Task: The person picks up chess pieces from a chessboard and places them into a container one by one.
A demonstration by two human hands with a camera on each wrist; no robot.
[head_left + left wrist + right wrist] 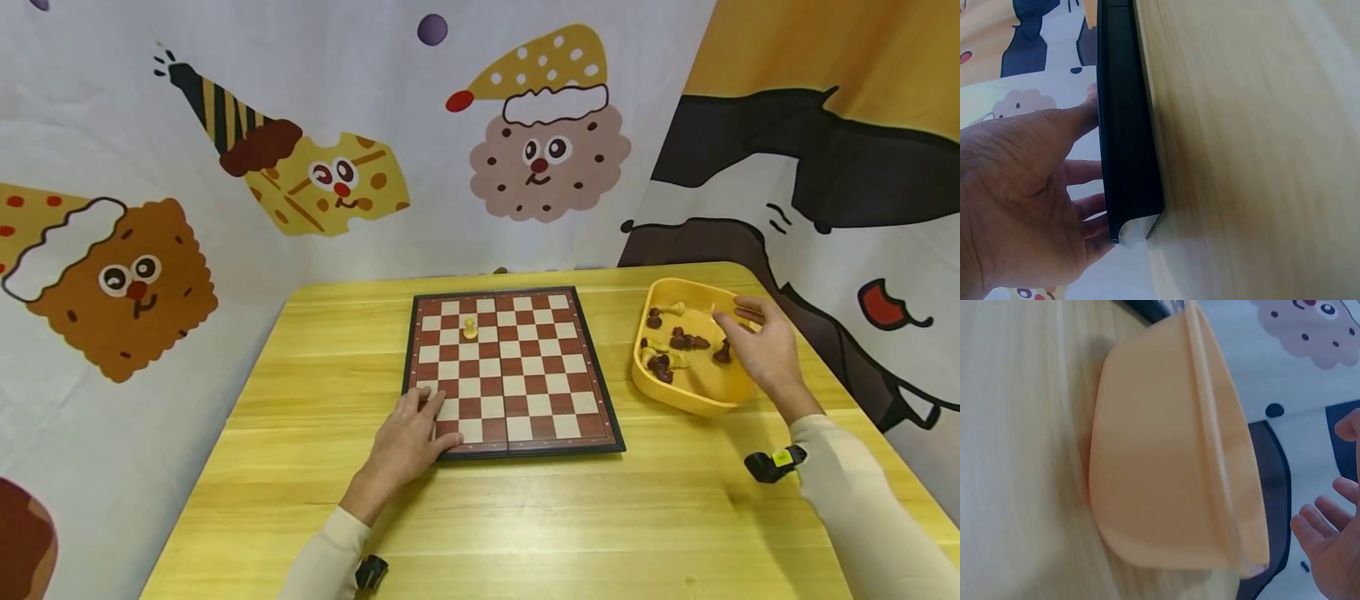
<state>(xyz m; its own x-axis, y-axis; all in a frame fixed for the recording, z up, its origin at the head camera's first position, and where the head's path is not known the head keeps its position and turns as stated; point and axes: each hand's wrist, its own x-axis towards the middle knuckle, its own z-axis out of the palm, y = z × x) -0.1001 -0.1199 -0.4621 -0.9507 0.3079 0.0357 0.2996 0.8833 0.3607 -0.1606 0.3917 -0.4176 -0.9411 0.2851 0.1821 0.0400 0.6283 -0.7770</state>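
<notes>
A red-and-white chessboard (536, 375) with a dark frame lies on the table. My left hand (405, 437) rests on its near left corner, fingers spread over the border; the left wrist view has the board's black side (1125, 112) against that hand's fingers. One cream chess piece (470, 330) stands on a square in the board's far left part. To the right, my right hand (768, 354) hovers over the right side of a yellow tray (693, 403), fingers loosely bent, holding nothing visible. Dark brown chess pieces (686, 340) and cream chess pieces (673, 307) lie in the tray.
The wooden table (525, 525) carries both board and tray, which stand apart with bare wood between them. Behind the table hangs a cloth (442, 242) printed with cartoon figures. Each wrist wears a small black camera (772, 464).
</notes>
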